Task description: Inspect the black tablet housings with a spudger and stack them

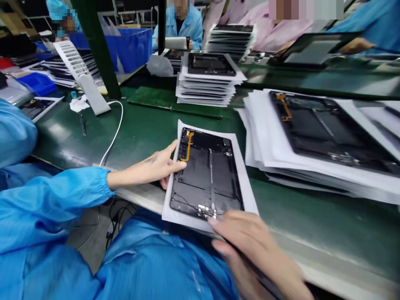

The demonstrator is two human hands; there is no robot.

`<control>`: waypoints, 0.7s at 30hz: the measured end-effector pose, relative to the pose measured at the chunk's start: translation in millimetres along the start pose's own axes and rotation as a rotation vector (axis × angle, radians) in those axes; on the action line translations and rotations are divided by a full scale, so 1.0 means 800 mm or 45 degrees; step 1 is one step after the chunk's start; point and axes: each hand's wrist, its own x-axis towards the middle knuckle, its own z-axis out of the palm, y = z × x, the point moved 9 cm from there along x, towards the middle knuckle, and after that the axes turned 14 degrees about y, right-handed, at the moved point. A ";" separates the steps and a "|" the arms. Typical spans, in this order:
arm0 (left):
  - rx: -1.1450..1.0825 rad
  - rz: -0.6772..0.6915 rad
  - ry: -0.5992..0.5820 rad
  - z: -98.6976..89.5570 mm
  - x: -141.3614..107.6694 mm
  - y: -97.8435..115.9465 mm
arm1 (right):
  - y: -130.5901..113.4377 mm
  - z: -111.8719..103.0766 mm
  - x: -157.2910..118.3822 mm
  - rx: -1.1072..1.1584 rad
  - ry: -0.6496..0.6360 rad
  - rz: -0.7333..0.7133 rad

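An open black tablet housing lies on a white sheet at the table's front edge, tilted a little toward me. An orange flex cable runs along its upper left, and a small circuit board sits at its lower edge. My left hand grips the left side, thumb on the housing and fingers under the sheet. Close to the small board, my right hand is closed around a slim dark tool, partly hidden and blurred; its tip cannot be made out.
Stacks of tablet housings between white sheets stand at right and behind. A white stand, a white cable and a small screwdriver-like tool are at left. Co-workers sit across the table; a blue sleeve is at far left.
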 end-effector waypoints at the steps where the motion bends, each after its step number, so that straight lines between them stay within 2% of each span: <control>1: 0.173 0.097 0.016 -0.009 -0.004 0.002 | -0.001 0.010 -0.001 0.009 -0.004 0.013; 4: 0.567 0.498 0.156 -0.026 -0.031 0.030 | -0.001 0.032 -0.001 0.017 -0.020 0.049; 7: 0.534 0.750 0.056 -0.006 -0.066 0.045 | 0.001 0.041 -0.001 0.020 -0.043 0.061; 10: 0.488 0.773 -0.015 0.016 -0.079 0.037 | 0.000 0.042 0.000 0.007 -0.048 0.041; 13: 0.534 0.810 0.022 0.027 -0.080 0.033 | -0.005 0.037 0.004 -0.059 -0.007 -0.003; 15: 0.572 0.899 0.085 0.027 -0.086 0.041 | -0.007 0.039 0.007 -0.064 -0.008 -0.027; 19: 0.557 1.070 0.195 0.023 -0.111 0.065 | -0.004 0.067 0.007 -0.144 -0.205 -0.044; 21: 0.508 1.109 0.225 0.024 -0.122 0.071 | -0.002 0.079 0.007 -0.195 -0.251 -0.065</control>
